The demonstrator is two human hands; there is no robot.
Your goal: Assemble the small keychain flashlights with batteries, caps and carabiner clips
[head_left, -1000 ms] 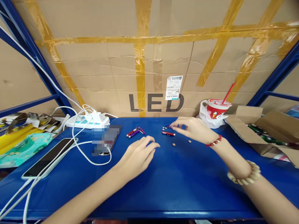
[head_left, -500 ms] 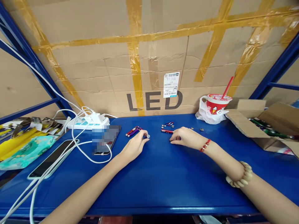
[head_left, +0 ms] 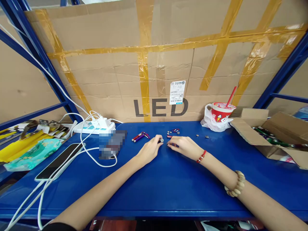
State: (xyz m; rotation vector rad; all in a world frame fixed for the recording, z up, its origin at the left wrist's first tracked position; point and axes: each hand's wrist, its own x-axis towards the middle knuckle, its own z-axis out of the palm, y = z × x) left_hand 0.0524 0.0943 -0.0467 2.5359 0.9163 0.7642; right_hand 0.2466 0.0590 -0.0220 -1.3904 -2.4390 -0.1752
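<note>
In the middle of the blue shelf, my left hand (head_left: 149, 149) pinches a small silver button cell (head_left: 162, 140), its round face turned toward my right hand. My right hand (head_left: 183, 146) is close by, thumb and fingers pressed together; whatever lies between the tips is too small to make out. A red metal tube (head_left: 169, 137) shows just behind its fingers, mostly hidden. Several loose button cells (head_left: 178, 132) lie beyond it beside a small blue and red strap (head_left: 175, 130). Left of my left hand rest red and purple penlights (head_left: 141, 137).
A power strip (head_left: 103, 128) with white cables and two phones (head_left: 59, 162) occupy the left. Yellow and green packets (head_left: 31, 154) lie farther left. A red drink cup (head_left: 222, 112) in a plastic bag and an open carton (head_left: 276, 131) of dark tubes stand right. Taped cardboard (head_left: 115, 77) forms the back.
My hands have come closer together, the left moving right with the button cell and the right moving left. The right hand now covers more of the red tube. The view has shifted slightly.
</note>
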